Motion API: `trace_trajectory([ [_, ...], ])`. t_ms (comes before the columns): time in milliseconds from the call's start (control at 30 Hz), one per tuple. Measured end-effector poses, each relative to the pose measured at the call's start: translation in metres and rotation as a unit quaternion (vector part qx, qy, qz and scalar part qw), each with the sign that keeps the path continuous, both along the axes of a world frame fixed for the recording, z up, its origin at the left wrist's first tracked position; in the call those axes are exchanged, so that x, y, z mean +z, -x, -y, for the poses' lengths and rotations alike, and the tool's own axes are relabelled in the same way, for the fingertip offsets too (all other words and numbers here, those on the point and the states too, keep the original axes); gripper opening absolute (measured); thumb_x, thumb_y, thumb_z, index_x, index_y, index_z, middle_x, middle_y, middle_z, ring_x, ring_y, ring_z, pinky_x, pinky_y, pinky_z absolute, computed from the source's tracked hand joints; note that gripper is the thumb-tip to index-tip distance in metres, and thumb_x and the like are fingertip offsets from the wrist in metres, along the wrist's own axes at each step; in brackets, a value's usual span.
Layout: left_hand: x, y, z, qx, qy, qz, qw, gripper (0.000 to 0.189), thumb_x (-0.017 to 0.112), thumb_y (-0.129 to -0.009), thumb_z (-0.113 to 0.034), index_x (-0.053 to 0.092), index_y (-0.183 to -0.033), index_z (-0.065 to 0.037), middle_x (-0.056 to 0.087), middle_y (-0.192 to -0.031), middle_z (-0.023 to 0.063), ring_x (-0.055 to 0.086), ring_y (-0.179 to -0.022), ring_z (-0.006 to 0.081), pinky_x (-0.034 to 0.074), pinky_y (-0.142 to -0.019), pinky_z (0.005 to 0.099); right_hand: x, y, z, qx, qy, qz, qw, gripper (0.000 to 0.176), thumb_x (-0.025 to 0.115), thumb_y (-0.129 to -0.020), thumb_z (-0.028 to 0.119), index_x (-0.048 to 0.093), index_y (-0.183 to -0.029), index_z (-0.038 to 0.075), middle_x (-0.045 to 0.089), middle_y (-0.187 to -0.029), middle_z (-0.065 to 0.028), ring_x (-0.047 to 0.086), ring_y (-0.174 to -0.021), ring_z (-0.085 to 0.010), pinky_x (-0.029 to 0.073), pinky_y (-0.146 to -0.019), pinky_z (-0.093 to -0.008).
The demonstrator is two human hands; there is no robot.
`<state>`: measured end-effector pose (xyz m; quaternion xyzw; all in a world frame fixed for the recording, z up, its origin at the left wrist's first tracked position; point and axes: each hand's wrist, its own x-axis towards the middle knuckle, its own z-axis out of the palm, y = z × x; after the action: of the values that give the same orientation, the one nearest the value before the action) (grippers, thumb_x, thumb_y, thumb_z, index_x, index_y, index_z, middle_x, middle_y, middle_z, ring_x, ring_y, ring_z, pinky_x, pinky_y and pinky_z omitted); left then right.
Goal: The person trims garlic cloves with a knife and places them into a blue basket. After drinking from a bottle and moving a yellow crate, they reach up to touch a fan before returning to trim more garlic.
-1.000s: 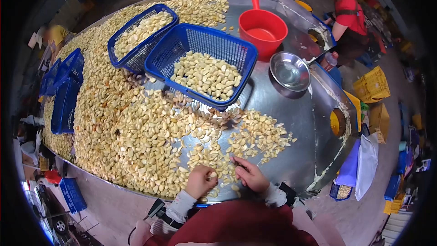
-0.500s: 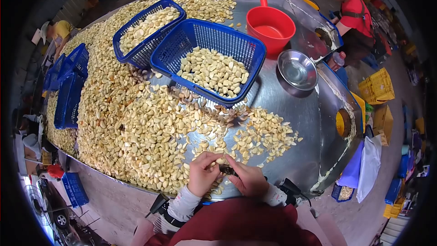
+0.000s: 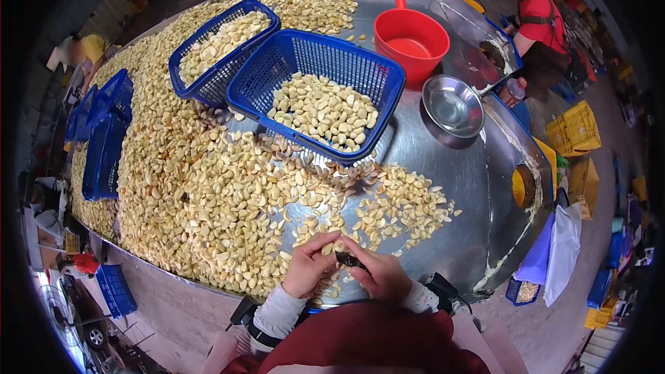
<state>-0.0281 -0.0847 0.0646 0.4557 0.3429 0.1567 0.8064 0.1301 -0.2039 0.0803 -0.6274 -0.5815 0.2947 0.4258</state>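
My left hand (image 3: 308, 266) pinches a pale garlic clove (image 3: 337, 246) at the near edge of a steel table (image 3: 450, 187). My right hand (image 3: 379, 273) meets it from the right, gripping a small dark knife (image 3: 348, 260) whose tip touches the clove. Loose peeled cloves (image 3: 208, 187) lie in a big heap just beyond my fingers. A blue basket (image 3: 318, 93) holding cloves sits further back in the middle.
A second blue basket (image 3: 222, 45) of cloves stands behind, more blue baskets (image 3: 104, 138) at the left. A red scoop (image 3: 410, 36) and a steel bowl (image 3: 451, 105) sit at the back right. A person in red (image 3: 533, 21) works at the far right. Yellow crates (image 3: 571, 128) stand on the floor.
From a second ago my hands have come together: the right one shifted left with the knife onto the clove in the left. Over the last half second they barely moved.
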Motion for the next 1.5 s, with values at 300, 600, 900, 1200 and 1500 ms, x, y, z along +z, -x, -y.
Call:
trace_trajectory([
  [300, 0.021, -0.019, 0.0, 0.063, 0.14, 0.094, 0.984, 0.051, 0.059, -0.08, 0.01, 0.049, -0.13, 0.004, 0.058, -0.111, 0.0071, 0.06, -0.086, 0.0109, 0.05, -0.071, 0.0222, -0.011, -0.012, 0.002, 0.01, 0.207, -0.419, 0.884, 0.054, 0.049, -0.095, 0.019, 0.031, -0.143, 0.004, 0.054, -0.076, -0.004, 0.051, -0.057, -0.011, 0.043, -0.053, -0.0232],
  [600, 0.085, -0.105, -0.121, 0.175, -0.636, -0.069, 0.748, 0.04, 0.061, -0.081, -0.002, 0.055, -0.12, -0.001, 0.054, -0.112, 0.0156, 0.054, -0.102, 0.027, 0.042, -0.091, 0.0348, -0.023, -0.042, 0.004, -0.116, 0.143, -0.491, 0.852, 0.048, 0.043, -0.098, 0.015, 0.031, -0.144, 0.007, 0.052, -0.078, -0.0015, 0.043, -0.055, -0.0044, 0.037, -0.051, -0.0177],
  [900, -0.049, -0.026, 0.019, -0.298, -0.676, -0.147, 0.658, 0.008, 0.062, -0.069, -0.01, 0.062, -0.077, -0.007, 0.054, -0.082, 0.0071, 0.053, -0.084, 0.0248, 0.044, -0.071, 0.0363, -0.043, -0.048, 0.03, -0.172, 0.188, -0.335, 0.907, 0.05, 0.045, -0.094, 0.012, 0.034, -0.143, 0.007, 0.061, -0.096, -0.0072, 0.051, -0.065, -0.0096, 0.045, -0.061, -0.0229],
  [1200, -0.026, -0.024, -0.002, -0.057, 0.138, 0.035, 0.988, 0.02, 0.065, -0.084, 0.002, 0.059, -0.103, 0.004, 0.067, -0.091, 0.0101, 0.065, -0.075, 0.0132, 0.054, -0.07, 0.0235, -0.009, -0.028, 0.024, 0.043, 0.234, -0.249, 0.939, 0.059, 0.047, -0.095, 0.027, 0.025, -0.146, 0.004, 0.059, -0.12, -0.0204, 0.059, -0.11, -0.0268, 0.043, -0.091, -0.0308],
  [1500, -0.024, -0.016, -0.007, -0.078, 0.131, 0.023, 0.988, 0.021, 0.067, -0.083, 0.003, 0.059, -0.102, 0.006, 0.067, -0.084, 0.0121, 0.067, -0.074, 0.0169, 0.055, -0.07, 0.0252, -0.011, -0.024, 0.015, 0.062, 0.101, -0.211, 0.97, 0.058, 0.046, -0.097, 0.028, 0.026, -0.145, 0.003, 0.06, -0.118, -0.0185, 0.058, -0.109, -0.0253, 0.04, -0.095, -0.0313],
])
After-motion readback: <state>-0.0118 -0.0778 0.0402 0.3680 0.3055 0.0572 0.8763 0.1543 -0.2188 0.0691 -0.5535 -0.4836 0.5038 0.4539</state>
